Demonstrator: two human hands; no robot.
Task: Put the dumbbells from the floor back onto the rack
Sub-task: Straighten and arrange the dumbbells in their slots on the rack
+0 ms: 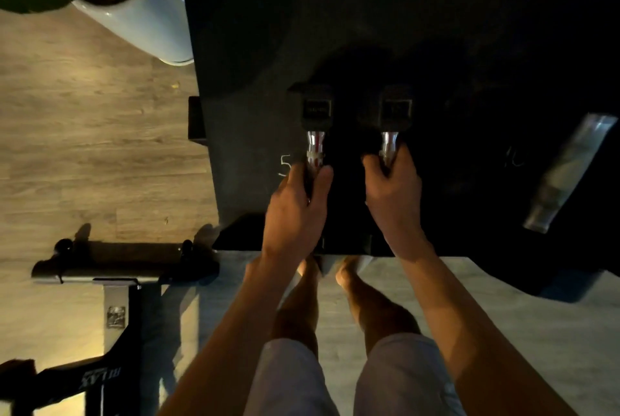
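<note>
Two small black dumbbells with chrome handles lie side by side over the dark rack shelf [248,154], their far heads pointing away from me. My left hand [297,207] grips the handle of the left dumbbell [316,113], beside a white "5" painted on the shelf. My right hand [394,194] grips the handle of the right dumbbell [396,112]. The near heads of both dumbbells are hidden under my hands. Whether the dumbbells rest on the shelf or hover just above it cannot be made out in the dark.
A white plant pot [147,23] stands on the wood floor at the rack's left end. An exercise machine base [124,271] sits at the lower left. A chrome dumbbell handle [570,177] lies on the rack at the right. My bare feet stand at the rack's front edge.
</note>
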